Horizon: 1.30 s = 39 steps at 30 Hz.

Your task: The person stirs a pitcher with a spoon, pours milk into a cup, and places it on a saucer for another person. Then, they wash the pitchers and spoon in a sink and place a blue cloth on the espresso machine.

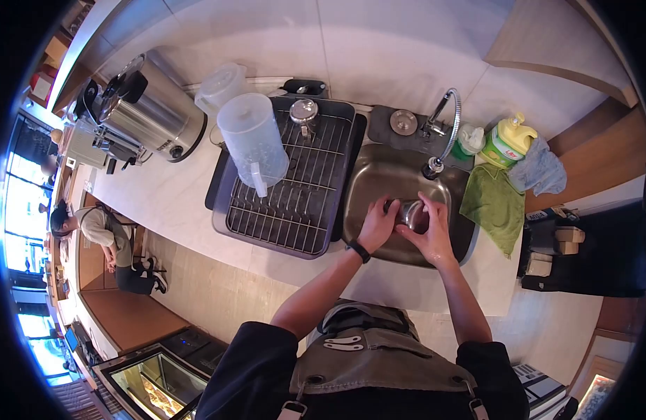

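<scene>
Over the steel sink [361, 175], my left hand [379, 225] and my right hand [433, 231] hold a small shiny metal cup [413, 215] between them. The fingers of my left hand wrap its left side. My right hand grips it from the right, with fingers curled over the rim and the thumb along the bottom side. A spring-hose faucet [450, 136] hangs above the sink, its head just beyond the cup. No running water can be made out.
Left of the sink, a drying rack [288, 210] bears a clear plastic pitcher [253, 140] and a metal pitcher [304, 112]. A green cloth [492, 206], a blue cloth [540, 168] and a yellow bottle [507, 142] lie right. A person [106, 238] sits far left.
</scene>
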{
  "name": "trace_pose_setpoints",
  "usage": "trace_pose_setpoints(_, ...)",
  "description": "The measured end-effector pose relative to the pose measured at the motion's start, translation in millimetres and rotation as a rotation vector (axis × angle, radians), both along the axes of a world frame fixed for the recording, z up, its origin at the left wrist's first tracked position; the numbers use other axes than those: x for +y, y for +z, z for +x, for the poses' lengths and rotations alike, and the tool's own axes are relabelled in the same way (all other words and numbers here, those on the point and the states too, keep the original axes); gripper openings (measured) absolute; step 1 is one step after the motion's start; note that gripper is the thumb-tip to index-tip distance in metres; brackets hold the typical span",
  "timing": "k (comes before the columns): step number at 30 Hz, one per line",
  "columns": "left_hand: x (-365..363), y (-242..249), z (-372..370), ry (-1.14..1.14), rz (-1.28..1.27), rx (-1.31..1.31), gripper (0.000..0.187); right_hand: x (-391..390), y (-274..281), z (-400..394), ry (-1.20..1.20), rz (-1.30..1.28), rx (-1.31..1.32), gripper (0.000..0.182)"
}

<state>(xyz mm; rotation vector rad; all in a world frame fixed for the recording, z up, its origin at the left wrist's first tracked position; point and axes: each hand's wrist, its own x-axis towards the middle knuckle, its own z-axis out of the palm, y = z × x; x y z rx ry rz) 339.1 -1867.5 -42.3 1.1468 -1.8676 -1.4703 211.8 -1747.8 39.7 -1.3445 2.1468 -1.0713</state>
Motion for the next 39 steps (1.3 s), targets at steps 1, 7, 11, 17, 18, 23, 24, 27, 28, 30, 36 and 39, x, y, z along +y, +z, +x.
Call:
trace_pose_setpoints(1,-9.8,5.8,0.0,-0.012,-0.229,-0.035,0.056,-5.2,11.8,4.1,0.048,-0.088,0.042,0.095)
trace_pose_setpoints(7,-107.4,148.7,34.3,-0.041,-0.036,0.222,0.04,-77.9,103.0,7.3,0.158,-0.254,0.168,0.089)
trace_pose_setpoints(11,-208.6,57.7,42.5,0.453,-0.389,0.262,0.034,-165.8,128.0,27.2,0.051,-0.299,0.065,0.091)
trace_pose_setpoints(17,-226.6,37.4,36.8,0.573,-0.528,0.074,0.078,-258.4,118.6,58.9,-0.075,0.003,0.191,0.092)
trace_pose_setpoints(18,-229.5,38.9,33.6,0.606,-0.507,0.08,0.079,-266.3,115.1,61.3,-0.083,0.042,0.195,0.093)
trace_pose_setpoints(23,-244.6,39.1,44.3,0.593,-0.378,0.152,0.076,-285.5,101.1,67.9,-0.078,0.146,0.22,0.093)
trace_pose_setpoints(24,-244.3,39.8,45.7,0.594,-0.355,0.168,0.076,-288.1,97.7,69.6,-0.079,0.161,0.232,0.092)
trace_pose_setpoints(27,-240.8,42.3,49.5,0.577,-0.338,0.161,0.075,-295.4,92.7,75.9,-0.026,0.261,0.27,0.091)
trace_pose_setpoints(28,-238.3,43.8,50.9,0.565,-0.343,0.148,0.075,-297.6,90.7,78.8,-0.001,0.303,0.281,0.09)
trace_pose_setpoints(30,-239.6,36.9,50.0,0.569,-0.382,0.159,0.073,-305.2,72.7,81.3,-0.002,0.309,0.381,0.091)
trace_pose_setpoints(36,-196.0,42.2,61.5,0.446,-0.386,0.149,0.065,-302.3,55.8,80.2,-0.035,0.224,0.391,0.095)
trace_pose_setpoints(39,-147.2,86.8,70.5,0.379,-0.478,0.241,0.046,-267.7,69.1,65.0,-0.038,0.025,0.376,0.086)
